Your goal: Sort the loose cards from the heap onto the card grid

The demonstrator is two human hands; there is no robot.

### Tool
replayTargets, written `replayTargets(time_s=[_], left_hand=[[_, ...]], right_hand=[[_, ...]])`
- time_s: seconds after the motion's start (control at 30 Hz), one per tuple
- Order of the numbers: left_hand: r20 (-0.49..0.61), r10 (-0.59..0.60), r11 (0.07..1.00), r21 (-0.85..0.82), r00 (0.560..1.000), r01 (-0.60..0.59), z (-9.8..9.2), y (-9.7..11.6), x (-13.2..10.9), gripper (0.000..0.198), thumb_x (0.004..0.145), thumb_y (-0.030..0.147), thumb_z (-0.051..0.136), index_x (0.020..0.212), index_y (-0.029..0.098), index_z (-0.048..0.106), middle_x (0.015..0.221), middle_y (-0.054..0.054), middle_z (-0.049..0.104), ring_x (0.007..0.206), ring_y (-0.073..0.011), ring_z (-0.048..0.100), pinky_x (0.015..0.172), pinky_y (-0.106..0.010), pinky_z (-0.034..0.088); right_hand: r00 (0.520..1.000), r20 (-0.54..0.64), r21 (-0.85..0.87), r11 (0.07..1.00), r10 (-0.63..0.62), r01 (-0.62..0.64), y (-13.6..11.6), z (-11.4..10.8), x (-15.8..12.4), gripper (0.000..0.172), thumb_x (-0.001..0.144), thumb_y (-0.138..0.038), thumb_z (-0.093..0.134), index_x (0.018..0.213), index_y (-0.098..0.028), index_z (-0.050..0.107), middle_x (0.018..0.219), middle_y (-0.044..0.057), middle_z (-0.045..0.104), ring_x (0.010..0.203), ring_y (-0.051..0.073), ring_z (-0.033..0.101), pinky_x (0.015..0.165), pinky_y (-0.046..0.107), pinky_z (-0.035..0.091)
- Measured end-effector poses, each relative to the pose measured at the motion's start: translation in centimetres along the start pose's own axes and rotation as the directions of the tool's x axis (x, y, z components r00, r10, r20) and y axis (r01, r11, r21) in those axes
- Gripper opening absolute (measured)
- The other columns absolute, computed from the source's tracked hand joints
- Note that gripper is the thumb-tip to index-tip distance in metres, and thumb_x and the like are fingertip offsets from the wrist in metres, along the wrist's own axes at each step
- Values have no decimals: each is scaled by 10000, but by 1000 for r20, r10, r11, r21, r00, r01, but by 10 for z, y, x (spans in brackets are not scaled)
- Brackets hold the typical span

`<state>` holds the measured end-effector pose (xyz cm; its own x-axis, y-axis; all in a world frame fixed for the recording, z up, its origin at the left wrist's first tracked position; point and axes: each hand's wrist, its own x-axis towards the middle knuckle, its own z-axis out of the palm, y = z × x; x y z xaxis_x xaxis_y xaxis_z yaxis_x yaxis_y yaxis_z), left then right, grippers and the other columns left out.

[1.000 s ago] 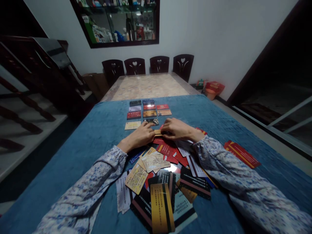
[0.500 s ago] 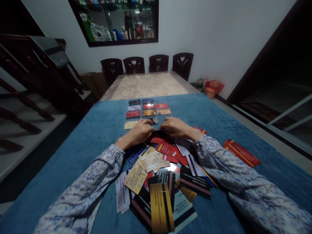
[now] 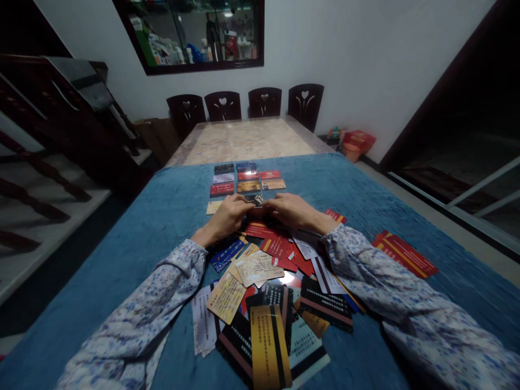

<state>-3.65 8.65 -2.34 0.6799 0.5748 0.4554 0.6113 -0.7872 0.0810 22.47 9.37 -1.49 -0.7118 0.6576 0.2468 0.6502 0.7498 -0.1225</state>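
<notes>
My left hand (image 3: 231, 214) and my right hand (image 3: 293, 210) are close together beyond the loose card pile, fingers bent inward. Between their fingertips is a dark card (image 3: 255, 201) with pale lines, gripped at its two sides; its near edge is partly hidden. A cream card (image 3: 213, 207) lies just left of my left hand. Below my wrists spreads a heap of cards: red cards (image 3: 277, 245), a cream card (image 3: 259, 267), a gold card (image 3: 270, 346), a black striped card (image 3: 326, 303) and a blue card (image 3: 227, 254).
Beyond my hands, cards lie in rows, among them a red card (image 3: 221, 189) and a gold card (image 3: 248, 186). Several red cards (image 3: 406, 253) lie at the right on the blue cloth (image 3: 134, 260). Dark chairs (image 3: 223, 105) stand past the table's far end.
My hands have drawn slightly closer together around the dark card, fingers now at its sides. The bright card edge between them no longer shows. The other cards stay put.
</notes>
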Motion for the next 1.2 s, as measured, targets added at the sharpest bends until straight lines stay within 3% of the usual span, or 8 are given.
replayTargets(time_s=[0.33, 0.6, 0.87, 1.2], left_hand=[[-7, -17, 985, 169, 1000, 18, 6, 11, 2, 355, 970, 95, 420, 1216, 130, 674, 962, -127, 731, 944, -245, 603, 819, -375, 469], [-24, -62, 993, 98, 998, 64, 2, 16, 3, 372, 959, 88, 409, 1226, 142, 662, 997, -125, 739, 898, -244, 577, 803, -384, 464], [7, -107, 993, 57, 994, 106, 7, 13, 2, 367, 955, 142, 425, 1222, 150, 677, 1052, -139, 732, 911, -257, 569, 820, -412, 474], [40, -167, 974, 161, 985, 159, 6, 18, -1, 433, 914, 178, 505, 1331, 177, 619, 1028, -124, 680, 925, -269, 566, 820, -407, 454]], right_hand=[[998, 1, -41, 997, 59, -59, -1, 2, 0, 367, 974, -202, 501, 1312, -227, 640, 979, 88, 641, 794, 173, 484, 729, 289, 328], [994, -46, -12, 995, 96, -97, -3, 3, 2, 432, 949, -193, 555, 1382, -196, 548, 1074, 118, 691, 884, 212, 572, 798, 324, 378], [992, -43, -30, 992, 121, -122, -11, 3, 4, 390, 914, -163, 599, 1299, -173, 537, 1136, 135, 718, 1017, 250, 624, 842, 340, 379], [981, -37, -105, 975, 192, -195, -20, 8, 4, 342, 946, -178, 535, 1288, -181, 538, 1123, 127, 742, 935, 234, 656, 788, 332, 330]])
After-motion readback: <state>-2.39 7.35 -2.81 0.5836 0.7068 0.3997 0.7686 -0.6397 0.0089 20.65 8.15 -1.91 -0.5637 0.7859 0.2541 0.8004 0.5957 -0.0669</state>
